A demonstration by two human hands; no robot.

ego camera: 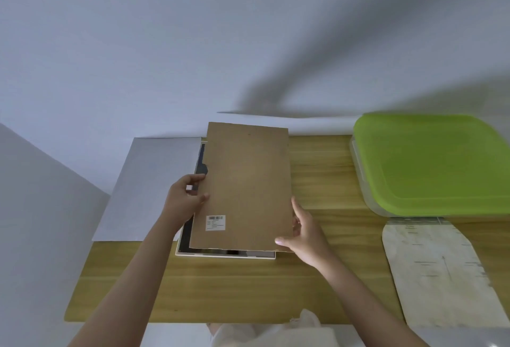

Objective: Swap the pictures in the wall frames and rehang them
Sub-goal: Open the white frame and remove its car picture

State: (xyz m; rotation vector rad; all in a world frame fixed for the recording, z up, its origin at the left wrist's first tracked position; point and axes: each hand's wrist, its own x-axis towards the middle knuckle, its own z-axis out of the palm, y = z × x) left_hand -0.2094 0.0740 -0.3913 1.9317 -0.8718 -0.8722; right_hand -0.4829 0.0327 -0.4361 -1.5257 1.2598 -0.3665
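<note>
Backing board (pixel 244 186) pinched by left hand (pixel 183 199) and right hand (pixel 305 229); frame (pixel 226 253) mostly hidden beneath.

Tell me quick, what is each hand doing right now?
Left hand: pinches the left edge of the brown backing board.
Right hand: grips the board's lower right corner.

- The backing board (pixel 245 184) is plain brown, with a small white barcode label (pixel 215 222).
- The frame (pixel 226 255) is white.
- The table (pixel 220 288) has yellowish wood grain.
- The container lid (pixel 436 161) is bright green.
- The paper sheet (pixel 149 189) is pale grey.
</note>
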